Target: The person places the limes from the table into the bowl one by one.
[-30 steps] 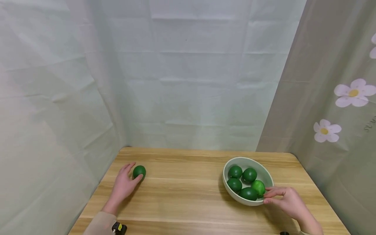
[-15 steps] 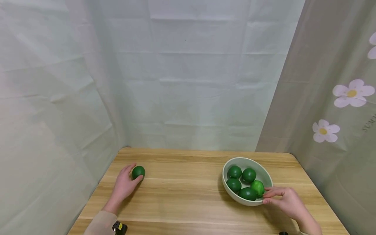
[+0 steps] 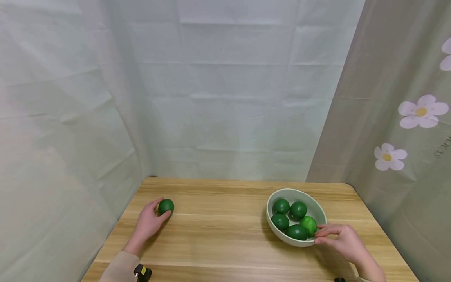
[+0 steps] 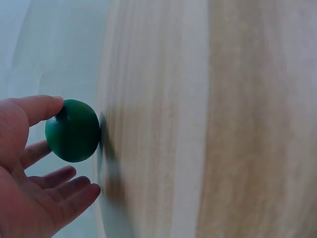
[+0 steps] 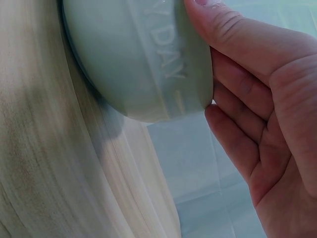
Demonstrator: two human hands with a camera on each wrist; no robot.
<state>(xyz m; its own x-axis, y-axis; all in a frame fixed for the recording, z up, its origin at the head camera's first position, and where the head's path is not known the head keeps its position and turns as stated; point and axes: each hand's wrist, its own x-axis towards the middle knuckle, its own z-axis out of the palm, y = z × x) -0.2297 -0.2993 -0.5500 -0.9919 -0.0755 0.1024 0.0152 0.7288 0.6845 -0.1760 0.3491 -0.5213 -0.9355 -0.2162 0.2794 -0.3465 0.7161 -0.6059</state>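
On the left of the table, in the head view, my left hand [image 3: 148,221] pinches a smooth, dark green round fruit [image 3: 166,206]. Thumb and index finger lie on either side of the fruit [image 4: 73,131] in the left wrist view, while the other fingers stay spread beneath it. A pale green bowl [image 3: 318,211] stands at the right. My right hand [image 3: 341,239] grips its near right rim, thumb on the outer wall [image 5: 133,54] and the other fingers at the edge. Inside the bowl lie several dark green fruits [image 3: 298,210] and a brighter green one [image 3: 309,225], close to my right fingertips.
The wooden table [image 3: 218,231] has light and brown grain bands, with a wide stretch between the two hands. Pale cloth curtains [image 3: 232,98] enclose it at the back and sides. White flowers [image 3: 390,156] are printed on the right curtain.
The fingers of my left hand have drawn slightly closer round the fruit. My right hand and the bowl keep their places; the head view has shifted a little.
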